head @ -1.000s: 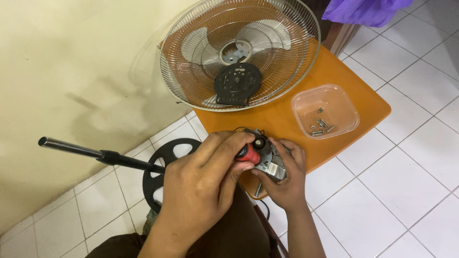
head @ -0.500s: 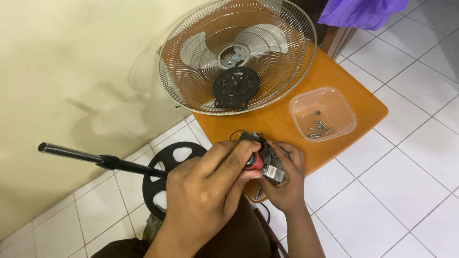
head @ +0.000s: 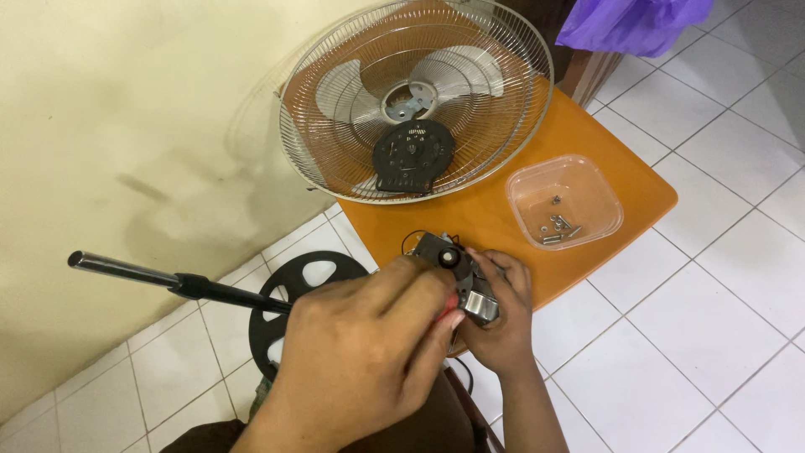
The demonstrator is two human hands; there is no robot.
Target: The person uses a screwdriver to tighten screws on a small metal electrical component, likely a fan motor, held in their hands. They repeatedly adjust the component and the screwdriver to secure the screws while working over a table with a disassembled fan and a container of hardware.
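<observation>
left hand (head: 369, 352): closed on a red-handled tool (head: 454, 302), tip at the motor.
right hand (head: 499, 323): clamped under a small motor (head: 457, 273).
motor position: above the orange surface (head: 503, 210) edge.
nearby: fan guard (head: 417, 96), clear tub (head: 563, 201) holding screws (head: 558, 226).

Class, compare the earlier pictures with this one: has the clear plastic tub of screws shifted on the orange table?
No. The clear tub sits at the same spot near the orange table's right corner, beside the fan guard; only the camera view shifts slightly.

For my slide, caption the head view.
Both hands work on a small fan motor beside a caged fan head.
</observation>
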